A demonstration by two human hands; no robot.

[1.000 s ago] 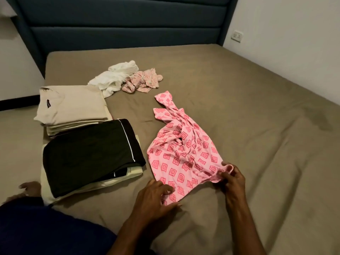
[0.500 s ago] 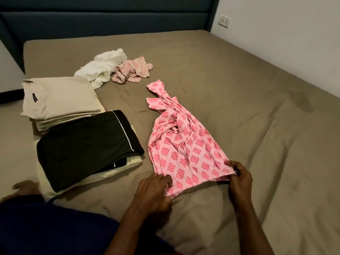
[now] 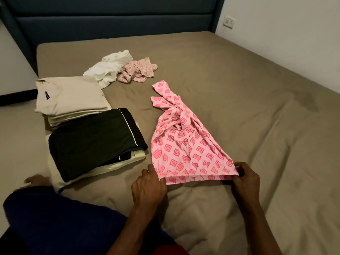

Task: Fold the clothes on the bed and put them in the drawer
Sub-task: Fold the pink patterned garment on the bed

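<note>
head | left hand (image 3: 147, 186) and right hand (image 3: 245, 178) pinching opposite ends of near hem of pink patterned garment (image 3: 185, 144), flat on bed (image 3: 239, 89), far end twisted | small white hem tag, unreadable | left: black folded garment (image 3: 92, 138), beige folded stack (image 3: 70, 96), dark neck label illegible | far: crumpled white garment (image 3: 110, 67), pink floral garment (image 3: 138, 70) | wall socket (image 3: 229, 21)

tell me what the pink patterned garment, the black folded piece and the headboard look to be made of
Pink patterned garment: thin, soft woven or knit cloth, matte; it twists and creases easily.
Black folded piece: smooth, slightly sleek fabric with white piping, possibly synthetic; hard to tell.
Headboard: padded panels covered in dark blue upholstery, matte; fabric or faux leather, unclear.
</note>
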